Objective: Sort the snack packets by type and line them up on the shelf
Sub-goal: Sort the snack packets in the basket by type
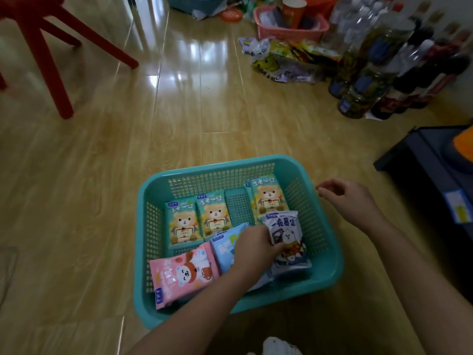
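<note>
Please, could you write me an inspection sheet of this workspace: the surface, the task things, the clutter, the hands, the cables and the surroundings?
Surface: glossy wooden floor; a teal basket stands on it.
Job's things: in the basket, green bear packets at the far side; a pink packet, blue packet and white packet nearer.
Clutter: loose wrappers piled on the floor, far right.
Hands: left hand grips the white packet; right hand hovers over the basket's right rim, holding nothing.
Cables: thin loop at the left edge, perhaps a cord; cannot tell.
Surroundings: red stool, pink basket, bottles, dark unit.
</note>
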